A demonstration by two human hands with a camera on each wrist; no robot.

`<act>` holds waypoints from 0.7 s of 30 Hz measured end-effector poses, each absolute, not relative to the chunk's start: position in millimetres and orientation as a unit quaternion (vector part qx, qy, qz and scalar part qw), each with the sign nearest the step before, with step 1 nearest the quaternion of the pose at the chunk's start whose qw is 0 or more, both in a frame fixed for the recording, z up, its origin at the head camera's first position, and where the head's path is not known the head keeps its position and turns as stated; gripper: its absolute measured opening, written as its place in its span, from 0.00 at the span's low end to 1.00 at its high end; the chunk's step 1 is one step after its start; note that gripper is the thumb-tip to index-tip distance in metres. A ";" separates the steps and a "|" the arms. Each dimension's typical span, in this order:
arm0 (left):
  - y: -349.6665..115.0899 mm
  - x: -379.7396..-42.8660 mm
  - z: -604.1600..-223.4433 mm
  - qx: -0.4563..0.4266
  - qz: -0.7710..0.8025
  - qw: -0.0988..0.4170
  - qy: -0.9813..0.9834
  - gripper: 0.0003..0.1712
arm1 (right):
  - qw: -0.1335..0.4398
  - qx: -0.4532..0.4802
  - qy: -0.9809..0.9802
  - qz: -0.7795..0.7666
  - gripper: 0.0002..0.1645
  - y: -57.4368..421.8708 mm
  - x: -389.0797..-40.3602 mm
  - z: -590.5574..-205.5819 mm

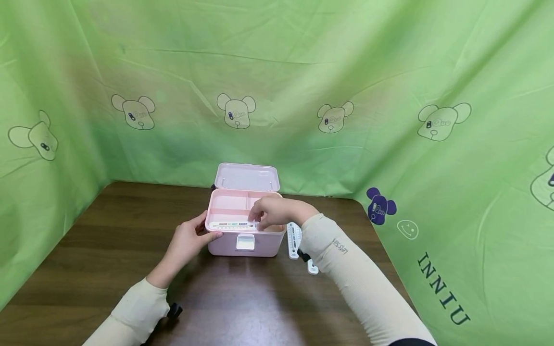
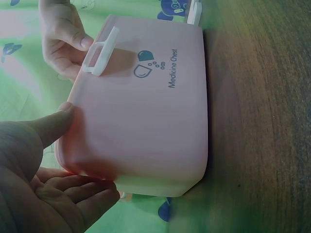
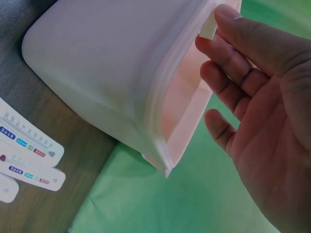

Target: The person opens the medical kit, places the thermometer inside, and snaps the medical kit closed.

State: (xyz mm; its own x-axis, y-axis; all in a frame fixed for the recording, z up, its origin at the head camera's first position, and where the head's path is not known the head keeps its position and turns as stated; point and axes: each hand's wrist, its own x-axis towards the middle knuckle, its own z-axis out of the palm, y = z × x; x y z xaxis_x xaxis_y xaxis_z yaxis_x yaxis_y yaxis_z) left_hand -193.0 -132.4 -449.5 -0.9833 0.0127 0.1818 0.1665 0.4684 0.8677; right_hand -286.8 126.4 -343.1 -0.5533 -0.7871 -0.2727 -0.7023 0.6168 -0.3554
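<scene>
A pink medicine chest (image 1: 259, 245) stands with its lid (image 1: 247, 177) raised, showing a divided compartment inside. My left hand (image 1: 187, 239) holds its near left corner, thumb at the front rim and fingers along the side; the left wrist view shows the thumb (image 2: 57, 127) against the edge. Over the right part of the opening, my right hand (image 1: 277, 212) pinches one end of a white strip thermometer (image 1: 231, 226), which lies along the inside of the front wall. In the right wrist view only its pale end (image 3: 209, 28) shows between thumb and fingers.
Several white thermometers (image 1: 293, 242) lie on the wooden table (image 1: 242, 307) just right of the chest, partly under my right forearm. A white latch (image 1: 245, 241) hangs on the chest's front. Green printed cloth (image 1: 285, 62) surrounds the table's back and sides.
</scene>
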 end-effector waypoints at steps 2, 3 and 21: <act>-132.6 -192.8 -449.3 -0.053 -0.513 0.077 -0.853 0.49 | 0.206 -0.425 0.876 -0.100 0.15 125.6 -286.4 -343.2; -132.5 -192.8 -449.3 -0.053 -0.512 0.077 -0.854 0.49 | 0.205 -0.427 0.876 -0.097 0.15 125.2 -286.4 -343.6; -132.2 -194.3 -449.0 -0.058 -0.509 0.080 -0.855 0.48 | 0.121 -0.460 0.878 -0.045 0.09 120.4 -283.6 -360.2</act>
